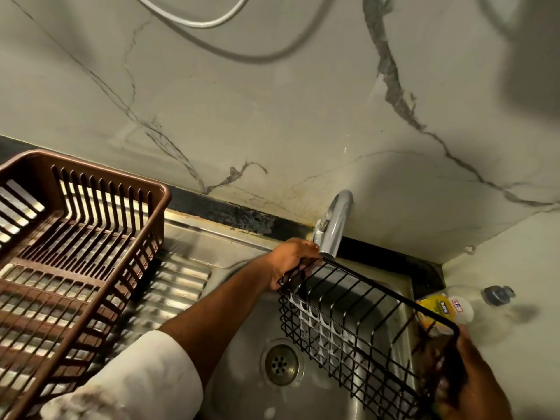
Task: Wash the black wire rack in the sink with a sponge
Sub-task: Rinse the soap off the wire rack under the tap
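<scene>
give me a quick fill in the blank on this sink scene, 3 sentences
1. The black wire rack is held over the sink by ____ hands.
2. White ____ clings to the rack's mesh.
3. The left hand grips the rack's end just below the ____.

Missing words: two; foam; tap

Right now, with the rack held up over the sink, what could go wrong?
1. The wire rack is soapy, with foam on its mesh, and is held only at its ends by the left hand and right hand; it might slip and drop into the sink.
2. Its far corner sits right under the faucet; lifting could knock the spout.
3. The bottle stands close behind the rack's right end and might be tipped.
</scene>
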`<state>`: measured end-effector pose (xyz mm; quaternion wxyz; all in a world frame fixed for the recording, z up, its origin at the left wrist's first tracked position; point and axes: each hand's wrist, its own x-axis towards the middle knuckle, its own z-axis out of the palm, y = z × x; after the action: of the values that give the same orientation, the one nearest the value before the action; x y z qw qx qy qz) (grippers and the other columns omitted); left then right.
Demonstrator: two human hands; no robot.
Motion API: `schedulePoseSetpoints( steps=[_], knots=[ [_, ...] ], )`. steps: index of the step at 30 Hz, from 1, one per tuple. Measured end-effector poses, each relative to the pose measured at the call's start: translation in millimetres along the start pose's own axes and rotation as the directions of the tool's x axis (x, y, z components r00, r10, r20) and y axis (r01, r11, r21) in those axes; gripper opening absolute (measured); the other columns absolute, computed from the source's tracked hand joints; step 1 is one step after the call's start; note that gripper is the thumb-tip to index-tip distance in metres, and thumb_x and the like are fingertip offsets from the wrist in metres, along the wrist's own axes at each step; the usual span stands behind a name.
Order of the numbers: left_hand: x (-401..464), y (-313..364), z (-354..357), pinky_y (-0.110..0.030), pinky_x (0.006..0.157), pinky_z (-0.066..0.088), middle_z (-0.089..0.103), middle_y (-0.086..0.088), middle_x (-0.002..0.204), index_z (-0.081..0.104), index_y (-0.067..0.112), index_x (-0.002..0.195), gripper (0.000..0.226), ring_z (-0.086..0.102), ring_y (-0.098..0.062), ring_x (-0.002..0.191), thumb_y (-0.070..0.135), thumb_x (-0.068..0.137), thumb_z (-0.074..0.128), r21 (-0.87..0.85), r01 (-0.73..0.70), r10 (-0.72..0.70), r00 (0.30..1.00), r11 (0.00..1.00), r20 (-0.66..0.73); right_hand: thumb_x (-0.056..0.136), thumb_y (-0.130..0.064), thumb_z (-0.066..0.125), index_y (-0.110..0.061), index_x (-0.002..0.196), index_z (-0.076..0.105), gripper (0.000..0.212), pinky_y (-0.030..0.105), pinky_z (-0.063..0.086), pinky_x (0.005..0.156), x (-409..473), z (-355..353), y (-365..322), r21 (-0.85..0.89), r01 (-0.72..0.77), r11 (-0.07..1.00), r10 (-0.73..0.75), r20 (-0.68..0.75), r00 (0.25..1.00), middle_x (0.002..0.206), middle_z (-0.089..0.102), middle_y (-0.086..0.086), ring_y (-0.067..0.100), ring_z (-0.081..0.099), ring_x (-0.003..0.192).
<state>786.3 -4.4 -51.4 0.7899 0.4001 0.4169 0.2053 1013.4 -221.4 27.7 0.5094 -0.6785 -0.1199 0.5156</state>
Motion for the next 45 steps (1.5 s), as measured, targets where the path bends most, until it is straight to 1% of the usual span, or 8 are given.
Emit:
schedulePoseSetpoints(
  steps=[4, 8, 14, 21, 24, 29, 34, 45],
  knots=[
    [5.0, 9.0, 7.3, -0.024, 0.061, 0.049, 0.077, -0.002, 0.082, 0.053, 0.016, 0.106, 0.036, 0.067, -0.017, 0.072, 0.025, 0.081, 0.079, -0.063, -0.045, 0.044, 0.999, 0.997, -0.012, 0.087, -0.052, 0.057, -0.011, 0.092, 0.079, 0.046, 0.031, 0.057, 0.048, 1.8, -0.9, -0.4, 0.09, 0.045, 0.995, -0.056, 0.122, 0.991, 0.079, 0.072, 0.017, 0.026, 0.07, 0.059],
    [-8.7, 24.7, 25.0, -0.021, 0.077, 0.053, 0.071, 0.007, 0.079, 0.061, 0.02, 0.093, 0.02, 0.069, -0.005, 0.077, 0.034, 0.092, 0.074, 0.394, -0.277, 0.262, 0.961, 0.876, 0.095, 0.094, -0.03, 0.051, -0.022, 0.099, 0.079, 0.029, 0.039, 0.053, 0.068, 1.4, 9.2, -11.7, -0.349, 0.281, 0.894, -0.222, 0.198, 0.955, 0.089, 0.075, 0.014, 0.028, 0.071, 0.08],
    [-20.4, 28.0, 61.5, -0.035, 0.065, 0.052, 0.062, -0.002, 0.068, 0.065, 0.008, 0.073, 0.033, 0.061, -0.016, 0.064, 0.03, 0.098, 0.063, 0.671, -0.47, 0.302, 0.883, 0.573, 0.36, 0.099, -0.042, 0.049, -0.017, 0.084, 0.068, 0.035, 0.026, 0.046, 0.05, 22.7, 84.9, 7.2, -0.641, 0.404, 0.652, -0.314, 0.256, 0.914, 0.06, 0.068, 0.0, 0.011, 0.058, 0.048],
    [-24.9, 18.1, 25.8, -0.025, 0.081, 0.056, 0.07, 0.011, 0.08, 0.065, 0.016, 0.098, 0.018, 0.066, -0.005, 0.082, 0.029, 0.104, 0.055, 0.366, -0.231, 0.179, 0.969, 0.901, 0.171, 0.085, -0.065, 0.048, -0.002, 0.063, 0.062, 0.068, 0.029, 0.034, 0.053, 28.8, 105.0, 9.6, -0.674, 0.432, 0.6, -0.524, 0.078, 0.848, 0.055, 0.051, 0.018, 0.017, 0.046, 0.051],
    [-18.1, 9.9, 6.7, -0.025, 0.071, 0.056, 0.066, 0.003, 0.093, 0.061, 0.026, 0.102, 0.014, 0.064, -0.007, 0.076, 0.033, 0.105, 0.05, 0.401, -0.099, 0.073, 0.994, 0.91, 0.08, 0.084, -0.067, 0.05, 0.001, 0.065, 0.062, 0.072, 0.031, 0.036, 0.056, 35.6, 103.3, 10.3, -0.67, 0.447, 0.593, -0.581, 0.029, 0.813, 0.061, 0.057, 0.023, 0.029, 0.051, 0.054],
    [-16.1, 5.1, 17.5, -0.042, 0.115, 0.04, 0.059, 0.003, 0.124, 0.06, 0.038, 0.102, 0.017, 0.055, -0.02, 0.124, 0.049, 0.103, 0.047, 0.456, -0.075, 0.037, 0.995, 0.887, 0.092, 0.088, -0.068, 0.047, -0.007, 0.057, 0.062, 0.069, 0.031, 0.044, 0.056, 44.6, 110.2, 13.8, -0.782, 0.404, 0.475, -0.618, 0.03, 0.786, 0.05, 0.057, 0.007, 0.023, 0.058, 0.054],
    [-5.4, -0.8, 31.5, -0.046, 0.12, 0.031, 0.054, 0.005, 0.148, 0.055, 0.041, 0.14, 0.07, 0.045, -0.017, 0.138, 0.08, 0.083, 0.047, 0.51, -0.122, 0.023, 0.98, 0.852, 0.197, 0.094, -0.062, 0.043, -0.015, 0.053, 0.058, 0.065, 0.023, 0.037, 0.048, 46.5, 113.3, 21.3, -0.838, 0.396, 0.376, -0.61, 0.098, 0.786, 0.046, 0.056, -0.003, 0.009, 0.055, 0.046],
    [-17.7, 0.6, 15.6, -0.024, 0.109, 0.037, 0.056, 0.008, 0.132, 0.055, 0.029, 0.138, 0.037, 0.05, -0.013, 0.131, 0.041, 0.11, 0.032, 0.511, -0.113, 0.062, 0.991, 0.852, 0.116, 0.089, -0.07, 0.042, -0.011, 0.05, 0.048, 0.071, 0.029, 0.045, 0.051, 41.3, 111.9, 17.1, -0.789, 0.405, 0.462, -0.553, 0.101, 0.827, 0.043, 0.051, 0.005, 0.026, 0.06, 0.046]
  ],
)
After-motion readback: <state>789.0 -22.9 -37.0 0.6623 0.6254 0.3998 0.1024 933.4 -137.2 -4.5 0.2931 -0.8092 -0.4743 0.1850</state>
